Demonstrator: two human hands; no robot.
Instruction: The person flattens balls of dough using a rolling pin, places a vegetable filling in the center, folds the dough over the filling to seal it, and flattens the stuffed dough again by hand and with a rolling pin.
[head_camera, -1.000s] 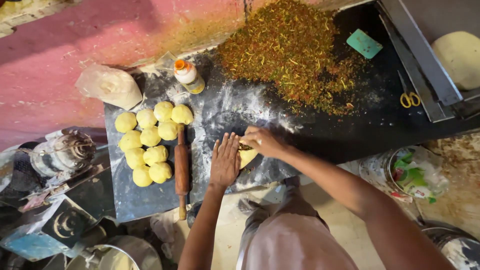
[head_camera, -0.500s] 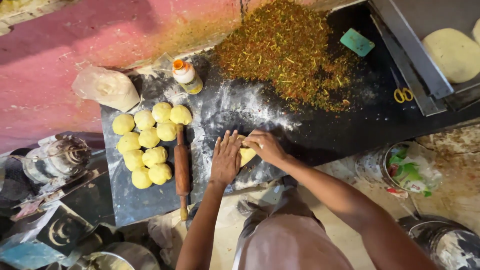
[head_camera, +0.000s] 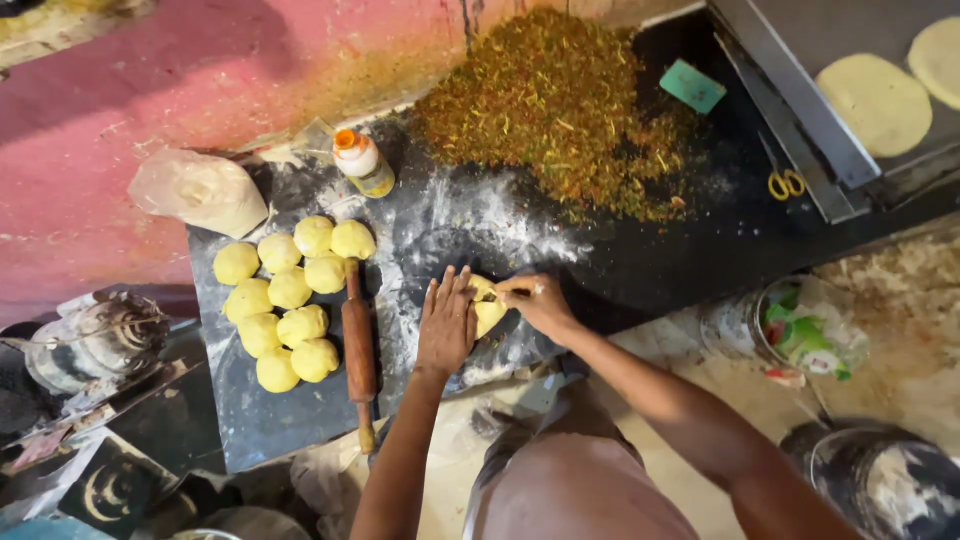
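On the floured dark slab (head_camera: 300, 420), the left hand (head_camera: 447, 322) lies flat with fingers spread on a yellow dough piece (head_camera: 488, 312) whose top edge the right hand (head_camera: 538, 301) pinches, a rolling pin (head_camera: 358, 345) at nine o'clock beside dough balls (head_camera: 290, 300), the chopped filling heap (head_camera: 555, 105) at twelve.

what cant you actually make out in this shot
- Dough piece, head view: mostly covered by the left hand and right hand, so its shape is unclear.
- Flat round, head view: cut off by the right edge.
- Bucket, head view: contents too dim, cut off at the bottom edge.
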